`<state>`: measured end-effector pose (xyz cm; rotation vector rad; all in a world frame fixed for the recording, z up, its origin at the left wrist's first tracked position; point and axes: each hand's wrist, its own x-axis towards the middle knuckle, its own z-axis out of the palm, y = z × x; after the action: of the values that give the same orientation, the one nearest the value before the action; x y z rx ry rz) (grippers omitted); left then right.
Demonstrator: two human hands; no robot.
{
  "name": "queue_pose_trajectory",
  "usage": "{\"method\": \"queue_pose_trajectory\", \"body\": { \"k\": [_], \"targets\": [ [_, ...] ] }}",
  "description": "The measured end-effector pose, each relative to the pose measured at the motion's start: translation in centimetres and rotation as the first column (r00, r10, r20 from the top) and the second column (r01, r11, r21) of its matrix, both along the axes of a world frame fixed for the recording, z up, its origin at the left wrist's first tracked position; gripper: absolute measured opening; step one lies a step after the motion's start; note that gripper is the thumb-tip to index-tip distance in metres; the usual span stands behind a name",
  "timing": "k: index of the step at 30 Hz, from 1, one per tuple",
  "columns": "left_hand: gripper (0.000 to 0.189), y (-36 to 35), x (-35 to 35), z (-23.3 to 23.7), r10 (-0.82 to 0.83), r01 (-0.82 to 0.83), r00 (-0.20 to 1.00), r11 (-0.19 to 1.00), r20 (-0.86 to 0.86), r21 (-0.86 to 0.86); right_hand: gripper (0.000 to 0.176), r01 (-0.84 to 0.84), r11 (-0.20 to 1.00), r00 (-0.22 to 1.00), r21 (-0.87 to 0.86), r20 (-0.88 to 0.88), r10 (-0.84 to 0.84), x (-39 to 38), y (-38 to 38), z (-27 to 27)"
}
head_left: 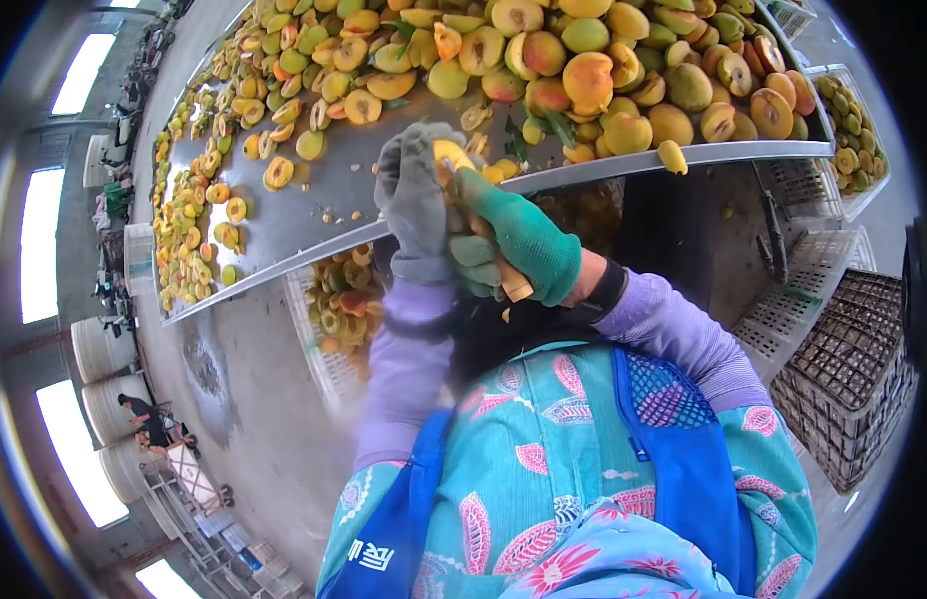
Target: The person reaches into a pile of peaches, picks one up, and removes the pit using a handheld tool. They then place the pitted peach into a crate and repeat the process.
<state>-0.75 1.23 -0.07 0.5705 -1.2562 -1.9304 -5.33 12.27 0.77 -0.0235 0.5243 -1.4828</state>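
Two gloved hands meet over the near edge of one metal table [284, 228], the left hand [413, 195] closed around one yellow fruit [449, 158] and the right hand [528, 240] wrapped around one wooden handle [514, 282]. That fruit lies between the hands, at the right thumb's tip and against the left fingers. Farther out, halved and whole fruits [588, 85] too many to count cover much of the table, with one crate of fruit [851, 135] beyond its right end.
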Motion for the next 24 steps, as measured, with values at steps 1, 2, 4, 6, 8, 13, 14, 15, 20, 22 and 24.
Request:
{"method": "queue_pose_trajectory", "body": {
  "k": [1, 2, 4, 6, 8, 13, 14, 15, 20, 22, 24],
  "targets": [
    [0.021, -0.4, -0.4, -0.3, -0.013, 0.022, 0.991, 0.998, 0.136, -0.064, 0.038, -0.033, 0.998, 0.983, -0.061, 0.176, 0.044, -0.4, -0.1, 0.3],
    [0.022, -1.3, -0.3, -0.9, -0.011, 0.046, 0.961, 0.992, 0.276, -0.12, 0.037, 0.04, 0.983, 0.999, 0.181, -0.033, -0.034, 0.0, -0.3, 0.8],
    [0.029, -2.0, -0.6, -0.1, 0.06, 0.17, 0.847, 0.911, 0.528, -0.376, 0.038, 0.136, 0.975, 0.971, 0.176, -0.22, -0.095, 0.8, -1.0, -0.6],
    [0.032, -1.6, -0.9, 1.2, -0.111, 0.178, 0.889, 0.977, 0.444, -0.114, 0.039, 0.04, 0.985, 0.985, 0.168, -0.172, -0.011, 0.2, -1.2, -0.7],
    [0.038, -1.3, -0.9, 1.7, -0.192, 0.203, 0.936, 0.979, 0.294, -0.008, 0.04, 0.002, 0.999, 1.0, -0.052, 0.017, -0.001, 0.0, -1.0, -0.6],
    [0.043, -0.7, -0.1, 2.3, -0.296, 0.254, 0.939, 0.941, 0.178, 0.226, 0.042, -0.029, 0.923, 0.897, -0.383, 0.398, 0.193, -0.4, -0.2, -1.8],
    [0.043, -0.4, 0.2, 2.5, -0.271, 0.232, 0.956, 0.933, 0.113, 0.275, 0.041, -0.043, 0.876, 0.882, -0.48, 0.394, 0.259, -0.2, -0.2, -1.8],
    [0.042, -0.3, 0.9, 2.6, -0.241, 0.21, 0.969, 0.921, 0.059, 0.327, 0.041, -0.076, 0.858, 0.865, -0.508, 0.394, 0.31, 0.2, 0.0, -1.4],
    [0.031, -5.0, 13.1, -1.2, 0.19, -0.173, 0.948, 0.981, 0.255, -0.087, 0.035, -0.248, 0.966, 0.952, -0.079, 0.167, 0.258, 0.9, 2.4, -1.6],
    [0.028, -9.5, 21.4, -2.4, 0.285, -0.063, 0.743, 0.93, 0.605, -0.361, 0.033, -0.211, 0.952, 0.942, 0.22, -0.214, 0.258, -0.5, 3.0, -2.4],
    [0.026, -9.9, 21.4, -0.8, 0.646, 0.407, 0.135, 0.655, 0.751, -0.637, 0.033, -0.159, 0.926, 0.706, 0.342, -0.616, 0.349, -1.2, 3.2, -2.8]
  ]
}}
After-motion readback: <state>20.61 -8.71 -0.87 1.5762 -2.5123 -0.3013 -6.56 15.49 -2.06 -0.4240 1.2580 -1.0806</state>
